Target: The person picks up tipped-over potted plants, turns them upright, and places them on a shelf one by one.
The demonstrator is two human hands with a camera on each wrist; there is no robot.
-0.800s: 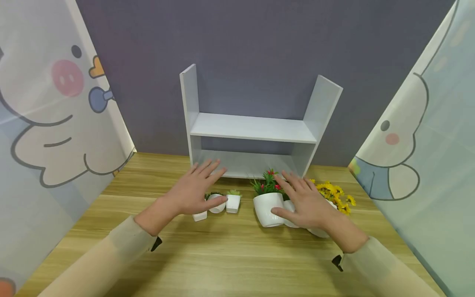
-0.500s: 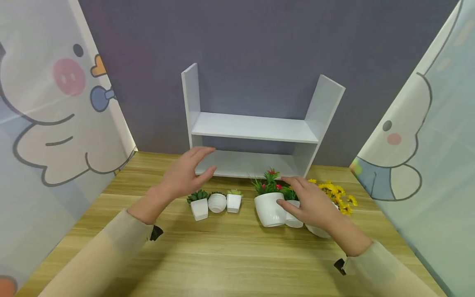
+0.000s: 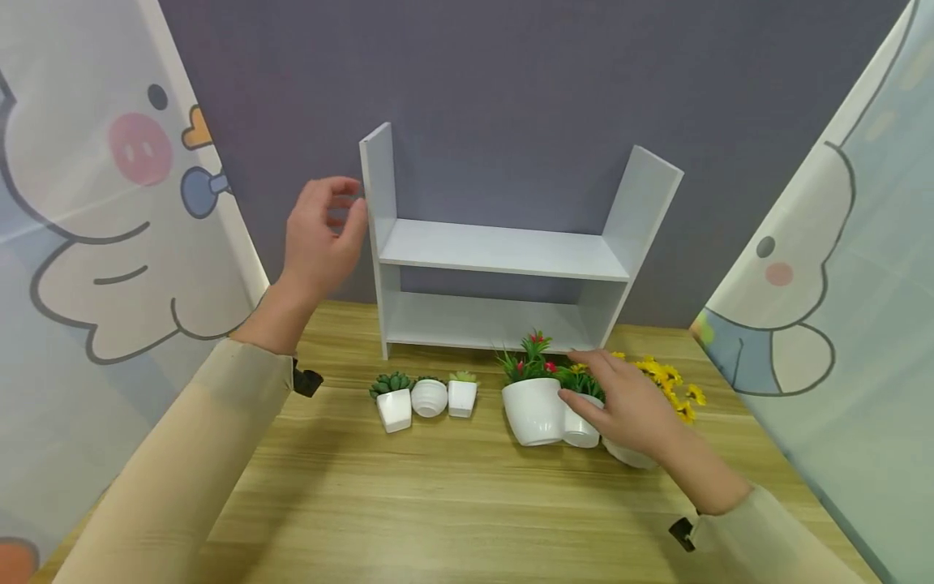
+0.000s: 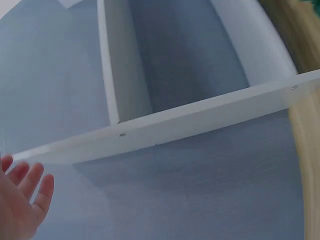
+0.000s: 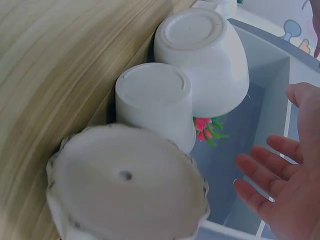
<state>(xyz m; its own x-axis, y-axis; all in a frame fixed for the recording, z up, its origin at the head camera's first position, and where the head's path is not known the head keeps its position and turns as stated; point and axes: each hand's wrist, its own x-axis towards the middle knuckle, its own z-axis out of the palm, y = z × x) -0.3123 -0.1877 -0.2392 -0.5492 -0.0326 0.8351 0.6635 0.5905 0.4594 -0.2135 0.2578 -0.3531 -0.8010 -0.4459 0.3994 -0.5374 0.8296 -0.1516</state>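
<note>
Looks barely begun, with nothing yet gripped: poises a loosely curved, empty left hand [image 3: 318, 235] beside the white shelf [image 3: 503, 250], perhaps touching it, and a slack-fingered, empty right hand [image 3: 633, 405] by the larger flowerpots [image 3: 581, 427], with these and the small succulent pots [image 3: 429, 399] on the table [image 3: 438, 503].

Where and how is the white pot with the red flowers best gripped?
Likely round the tapered body of the red-flowered pot, from above and the left: it lies on its side, base facing away from the white shelf, and another white pot crowds its right.
</note>
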